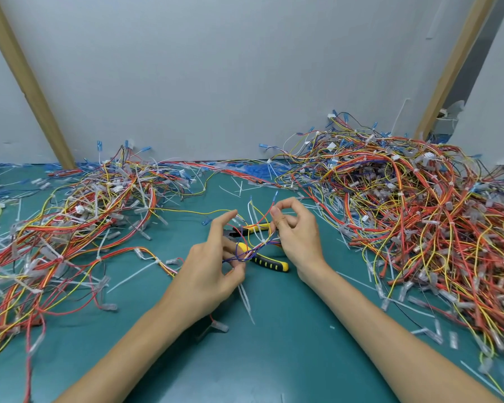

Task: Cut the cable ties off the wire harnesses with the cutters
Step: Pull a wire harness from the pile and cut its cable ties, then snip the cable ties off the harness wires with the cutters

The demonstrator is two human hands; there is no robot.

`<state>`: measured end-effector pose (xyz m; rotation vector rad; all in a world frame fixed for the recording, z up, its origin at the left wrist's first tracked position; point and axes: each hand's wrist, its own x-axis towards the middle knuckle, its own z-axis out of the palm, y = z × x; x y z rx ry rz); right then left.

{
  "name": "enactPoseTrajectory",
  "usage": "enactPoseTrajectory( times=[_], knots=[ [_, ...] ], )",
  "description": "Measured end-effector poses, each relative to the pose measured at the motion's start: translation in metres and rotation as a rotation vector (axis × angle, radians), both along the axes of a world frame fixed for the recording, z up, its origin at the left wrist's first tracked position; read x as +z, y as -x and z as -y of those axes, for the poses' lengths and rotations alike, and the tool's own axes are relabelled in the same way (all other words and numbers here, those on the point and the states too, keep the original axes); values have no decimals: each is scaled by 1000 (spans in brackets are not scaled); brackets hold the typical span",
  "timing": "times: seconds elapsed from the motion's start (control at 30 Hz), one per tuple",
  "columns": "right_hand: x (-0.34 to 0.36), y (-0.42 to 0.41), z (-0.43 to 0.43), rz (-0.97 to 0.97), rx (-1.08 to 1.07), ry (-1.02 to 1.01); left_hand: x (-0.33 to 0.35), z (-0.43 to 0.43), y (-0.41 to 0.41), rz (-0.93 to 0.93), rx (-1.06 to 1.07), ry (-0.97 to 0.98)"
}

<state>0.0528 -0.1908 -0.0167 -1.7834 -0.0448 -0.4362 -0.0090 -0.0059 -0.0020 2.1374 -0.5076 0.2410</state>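
A small wire harness of red, blue and yellow wires hangs between my two hands above the green mat. White cable ties bind it, and their tails stick up and hang down. My left hand pinches the harness at its lower left between thumb and fingers. My right hand pinches its wires at the upper right. The yellow and black cutters lie on the mat under the harness, held by neither hand.
A big pile of tied harnesses fills the right side. Another tangle of wires covers the left. Loose cut ties lie scattered on the mat. A grey wall with two wooden posts stands behind.
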Motion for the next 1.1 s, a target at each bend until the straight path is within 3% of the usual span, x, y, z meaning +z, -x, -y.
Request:
enactPoseTrajectory(
  times=[0.13,0.27,0.43,0.53,0.6,0.73,0.87,0.97,1.1],
  knots=[
    [2,1,0,37,-47,113,4,-11,-8,33,9,-97],
    [7,4,5,125,-62,317,-1,-23,-8,196,77,-242],
    [25,16,17,173,89,371,1,-25,-4,334,65,-360],
    [27,36,30,166,88,543,3,-25,-5,358,24,-392],
    [25,51,41,180,2,654,2,-28,-6,357,12,-390],
    [27,73,45,130,-69,639,2,-31,-9,418,26,-333],
    [27,72,18,-34,57,1036,3,-33,-11,480,54,-279],
    [25,56,-4,-12,-4,1194,5,-35,-10,496,107,-185],
    [18,29,-17,-188,61,1294,8,-38,-9,518,142,-136]
  ],
)
